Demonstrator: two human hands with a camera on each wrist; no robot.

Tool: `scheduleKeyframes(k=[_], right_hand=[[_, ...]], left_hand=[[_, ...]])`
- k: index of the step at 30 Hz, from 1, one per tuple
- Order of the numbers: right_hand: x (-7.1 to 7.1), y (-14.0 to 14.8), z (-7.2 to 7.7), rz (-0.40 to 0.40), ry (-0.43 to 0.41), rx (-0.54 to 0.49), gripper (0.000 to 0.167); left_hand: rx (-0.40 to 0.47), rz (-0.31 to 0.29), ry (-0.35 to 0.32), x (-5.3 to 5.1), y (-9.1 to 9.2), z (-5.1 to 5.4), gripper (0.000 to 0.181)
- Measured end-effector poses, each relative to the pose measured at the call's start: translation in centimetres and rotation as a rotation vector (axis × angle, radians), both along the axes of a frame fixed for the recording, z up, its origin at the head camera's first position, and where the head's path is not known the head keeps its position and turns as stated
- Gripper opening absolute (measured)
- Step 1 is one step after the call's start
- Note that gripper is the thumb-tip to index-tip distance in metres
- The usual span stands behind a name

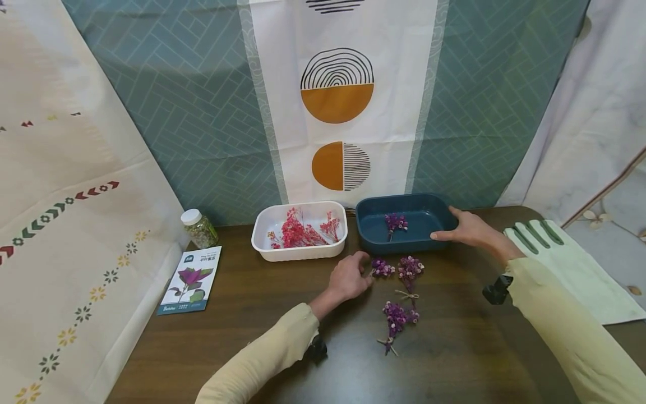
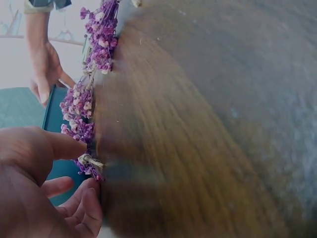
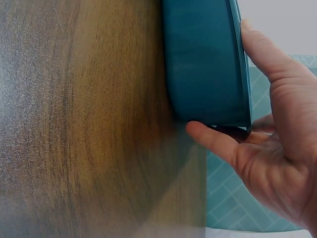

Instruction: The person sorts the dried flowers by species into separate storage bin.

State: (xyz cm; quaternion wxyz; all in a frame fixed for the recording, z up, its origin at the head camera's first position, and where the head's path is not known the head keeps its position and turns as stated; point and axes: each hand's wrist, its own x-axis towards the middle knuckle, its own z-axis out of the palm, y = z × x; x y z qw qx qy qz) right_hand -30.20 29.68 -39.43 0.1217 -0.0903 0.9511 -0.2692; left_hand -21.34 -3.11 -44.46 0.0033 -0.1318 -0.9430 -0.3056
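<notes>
My left hand (image 1: pixel 350 276) is at the tied stem end of a small purple dried-flower bunch (image 1: pixel 383 267). In the left wrist view its thumb and curled fingers stand apart on either side of the twine-bound stems (image 2: pixel 90 161). At the right end of a dark blue rectangular container (image 1: pixel 373 242), my right hand (image 1: pixel 471 229) grips the wall, thumb on the rim and a finger low at the corner in the right wrist view. One purple bunch (image 1: pixel 395 223) lies inside the container. Two more tied bunches, one upper (image 1: pixel 410 269) and one lower (image 1: pixel 396 317), lie on the table.
A white container (image 1: pixel 298 255) of red dried flowers (image 1: pixel 298 230) stands left of the blue one. Farther left are a lidded jar (image 1: pixel 199 229) and a flower-printed card (image 1: pixel 190 280). A pale cloth (image 1: pixel 580 275) with dark green strips lies at right on the wooden table (image 1: pixel 227 331).
</notes>
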Motion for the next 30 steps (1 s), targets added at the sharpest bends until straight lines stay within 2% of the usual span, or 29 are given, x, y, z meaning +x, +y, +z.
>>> scheduleKeyframes(k=[19, 24, 30], right_hand=[[-0.15, 0.02, -0.11, -0.005, -0.003, 0.013, 0.122], [-0.18, -0.11, -0.12, -0.004, -0.004, 0.012, 0.118], [-0.23, -0.07, -0.17, -0.008, -0.007, 0.011, 0.123]], left_hand=[[-0.087, -0.026, 0.019, -0.51, 0.35, -0.42, 0.035], [-0.106, -0.02, 0.005, -0.54, 0.49, -0.35, 0.034], [-0.108, -0.017, -0.007, -0.62, 0.51, -0.27, 0.037]])
